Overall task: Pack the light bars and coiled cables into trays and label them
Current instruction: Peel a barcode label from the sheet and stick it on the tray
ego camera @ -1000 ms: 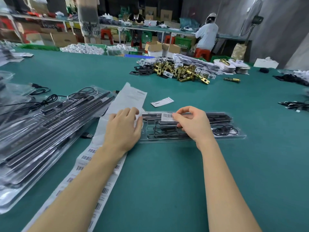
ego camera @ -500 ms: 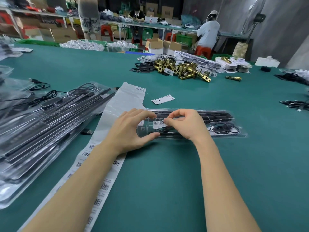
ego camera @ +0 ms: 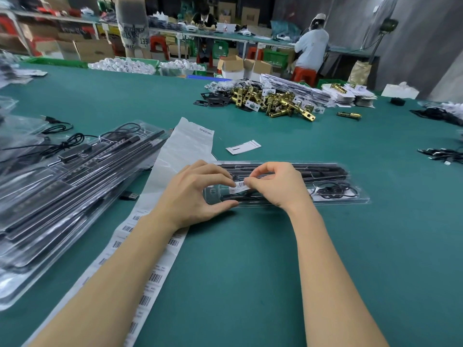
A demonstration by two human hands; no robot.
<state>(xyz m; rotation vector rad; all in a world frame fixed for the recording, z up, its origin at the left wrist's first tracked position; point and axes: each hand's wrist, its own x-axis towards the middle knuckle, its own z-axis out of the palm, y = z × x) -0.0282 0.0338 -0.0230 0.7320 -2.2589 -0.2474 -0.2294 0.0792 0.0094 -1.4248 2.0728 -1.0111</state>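
Since 1 second ago our left hand (ego camera: 190, 194) has slid off the label strip (ego camera: 160, 246) and onto the near end of the clear tray (ego camera: 350, 196), and the barcode label (ego camera: 240, 187) has dropped from the tray's far edge toward its middle.

Largest first: the green table (ego camera: 275, 271) spreads under both our forearms. Left of our left fingers lies the stack of packed trays (ego camera: 62, 196), black bars and cables showing through the plastic. The label strip runs beneath our left wrist and up past those fingers. Between our hands lies the clear tray, holding black light bars (ego camera: 323, 170) along its far side and a coiled cable (ego camera: 335, 190) just right of our right knuckles.

Our left thumb and curled fingers clasp the tray's end, thumb on the near rim. Our right hand (ego camera: 275, 186) pinches the label's right end between thumb and forefinger, the other fingers curled; our left forefinger tip meets the label's left end. Beyond our fingertips sits a small white card (ego camera: 243, 147).
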